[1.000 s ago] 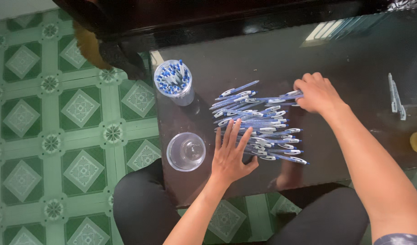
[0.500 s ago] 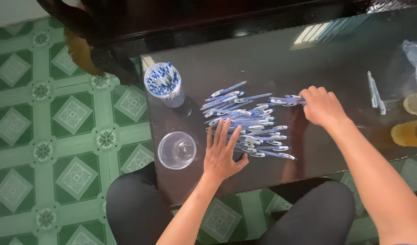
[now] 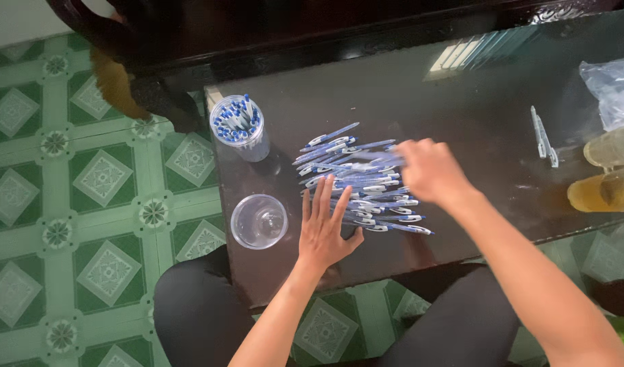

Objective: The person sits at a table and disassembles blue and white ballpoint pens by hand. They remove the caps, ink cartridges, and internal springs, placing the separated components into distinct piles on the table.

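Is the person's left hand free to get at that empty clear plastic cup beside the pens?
Probably yes. The left hand lies flat, fingers spread, at the edge of the pile of blue and white pens, holding nothing. The empty clear plastic cup stands just beside it on the dark glossy table, nothing between.

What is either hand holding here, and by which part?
Left hand lies flat, fingers spread, on the pen pile, gripping nothing. Right hand is blurred over the pile; any hold cannot be told.

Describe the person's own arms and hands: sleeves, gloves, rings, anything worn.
Both arms are bare up to the frame edge, with no sleeves visible. The left hand wears no glove, ring or watch that can be seen. The right hand is motion-blurred; no glove or wristband shows on it. Dark trousers cover the legs.
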